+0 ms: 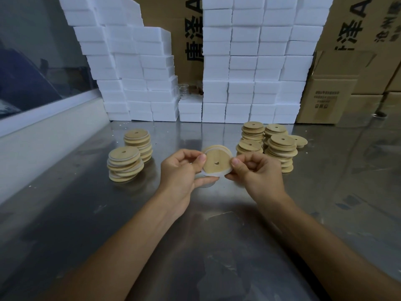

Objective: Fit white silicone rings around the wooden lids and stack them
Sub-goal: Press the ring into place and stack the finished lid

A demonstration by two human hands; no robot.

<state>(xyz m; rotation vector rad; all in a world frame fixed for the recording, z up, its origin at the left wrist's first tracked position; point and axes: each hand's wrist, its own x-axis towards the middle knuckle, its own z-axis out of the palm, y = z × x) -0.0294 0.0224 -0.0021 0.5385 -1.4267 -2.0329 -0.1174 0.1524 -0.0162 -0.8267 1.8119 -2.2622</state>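
The left hand (182, 170) and right hand (257, 170) pinch a wooden lid (216, 162) between them above the counter (195, 246), thumbs on its face, a white silicone ring (213, 174) around its lower edge. Ringed lid stacks (124, 164) stand to the left, bare lid stacks (280, 146) to the right, before white foam blocks (249, 61).

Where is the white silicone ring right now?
In the head view, the white silicone ring sits centre frame around the round wooden lid, pinched between the left hand and right hand above the steel table.
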